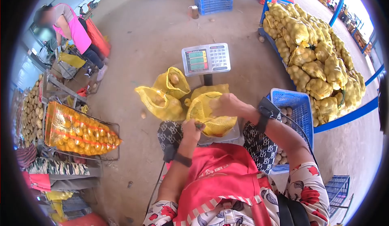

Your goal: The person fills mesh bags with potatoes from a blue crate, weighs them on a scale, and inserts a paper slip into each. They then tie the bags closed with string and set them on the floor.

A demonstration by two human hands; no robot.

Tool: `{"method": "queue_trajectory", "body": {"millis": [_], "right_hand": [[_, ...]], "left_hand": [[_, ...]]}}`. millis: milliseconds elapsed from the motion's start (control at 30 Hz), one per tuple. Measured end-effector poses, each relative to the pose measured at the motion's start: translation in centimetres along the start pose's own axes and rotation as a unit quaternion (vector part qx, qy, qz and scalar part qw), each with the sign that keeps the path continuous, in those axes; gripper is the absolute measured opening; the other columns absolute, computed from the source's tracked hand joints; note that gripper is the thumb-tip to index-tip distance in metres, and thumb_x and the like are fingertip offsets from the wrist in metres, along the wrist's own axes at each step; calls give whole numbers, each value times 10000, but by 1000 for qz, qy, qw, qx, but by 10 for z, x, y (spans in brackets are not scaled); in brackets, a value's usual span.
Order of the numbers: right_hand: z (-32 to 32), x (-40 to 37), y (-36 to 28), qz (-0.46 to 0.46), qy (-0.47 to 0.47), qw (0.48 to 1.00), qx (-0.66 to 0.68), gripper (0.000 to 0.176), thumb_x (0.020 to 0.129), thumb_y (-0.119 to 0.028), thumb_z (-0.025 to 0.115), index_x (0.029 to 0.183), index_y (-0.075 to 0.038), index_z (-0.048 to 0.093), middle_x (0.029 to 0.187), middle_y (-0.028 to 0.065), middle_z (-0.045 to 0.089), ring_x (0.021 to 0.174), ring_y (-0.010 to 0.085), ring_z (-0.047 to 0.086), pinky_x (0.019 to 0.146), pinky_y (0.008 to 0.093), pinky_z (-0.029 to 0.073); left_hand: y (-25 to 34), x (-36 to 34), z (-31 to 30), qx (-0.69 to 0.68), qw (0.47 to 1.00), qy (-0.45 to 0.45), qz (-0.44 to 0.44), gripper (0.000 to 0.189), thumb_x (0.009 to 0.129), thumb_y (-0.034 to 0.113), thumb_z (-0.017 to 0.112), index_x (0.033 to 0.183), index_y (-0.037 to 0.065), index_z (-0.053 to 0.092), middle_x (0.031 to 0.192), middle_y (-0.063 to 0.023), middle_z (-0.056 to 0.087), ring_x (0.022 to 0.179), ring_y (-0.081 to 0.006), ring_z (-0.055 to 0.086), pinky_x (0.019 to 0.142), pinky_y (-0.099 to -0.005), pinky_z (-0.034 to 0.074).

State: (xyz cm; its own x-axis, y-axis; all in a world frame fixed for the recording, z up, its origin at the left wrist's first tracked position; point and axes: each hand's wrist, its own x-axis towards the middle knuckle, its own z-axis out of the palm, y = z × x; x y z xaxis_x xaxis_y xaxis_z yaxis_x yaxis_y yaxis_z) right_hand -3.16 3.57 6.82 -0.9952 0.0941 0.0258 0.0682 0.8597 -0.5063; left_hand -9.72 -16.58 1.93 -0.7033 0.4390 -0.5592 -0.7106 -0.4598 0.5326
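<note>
Between my knees, a yellow mesh bag [222,126] stands open on the silver scale platform [229,138]. My left hand [192,129] is closed at the bag's near left rim, with a bit of green at its fingers. Over the bag's right rim reaches my right hand [227,105]; its fingers are hidden inside the opening. Just left of this bag are two more open yellow bags with potatoes in them, one nearer [160,104] and one farther [172,83]. The scale display [206,59] rises behind the bags, its screens lit green.
At my right stands a blue crate [311,120] holding potatoes. Farther right, filled yellow bags [320,64] are piled on a blue-framed rack. An orange mesh sack [81,130] lies at the left. A person in a pink apron [79,33] bends at the upper left; another person's sleeve [60,167] shows lower left.
</note>
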Motion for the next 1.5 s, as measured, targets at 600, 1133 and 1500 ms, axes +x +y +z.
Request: {"method": "queue_trajectory", "body": {"millis": [600, 1133, 1500], "right_hand": [[-87, -149, 1, 177, 215, 870, 407, 297, 697, -215, 663, 799, 51, 583, 657, 19, 566, 585, 65, 499, 516, 226, 405], [-54, -276, 64, 312, 364, 742, 468, 225, 762, -187, 622, 809, 33, 617, 720, 13, 590, 608, 62, 528, 535, 207, 414], [76, -369, 151, 632, 270, 693, 217, 412, 633, -323, 715, 704, 74, 630, 646, 113, 619, 602, 184, 590, 583, 328, 454]], "left_hand": [[-27, -15, 26, 297, 953, -59, 22, 213, 817, 165, 605, 974, 61, 507, 805, -63, 605, 551, -136, 594, 445, -289, 527], [-56, -15, 22, 332, 936, -107, 41, 267, 746, 32, 633, 1003, -10, 571, 914, -70, 615, 782, -160, 600, 702, -305, 502], [-64, -14, 19, 325, 940, -88, 55, 262, 747, 3, 565, 1009, 8, 568, 851, -58, 604, 645, -142, 589, 467, -249, 478]]}}
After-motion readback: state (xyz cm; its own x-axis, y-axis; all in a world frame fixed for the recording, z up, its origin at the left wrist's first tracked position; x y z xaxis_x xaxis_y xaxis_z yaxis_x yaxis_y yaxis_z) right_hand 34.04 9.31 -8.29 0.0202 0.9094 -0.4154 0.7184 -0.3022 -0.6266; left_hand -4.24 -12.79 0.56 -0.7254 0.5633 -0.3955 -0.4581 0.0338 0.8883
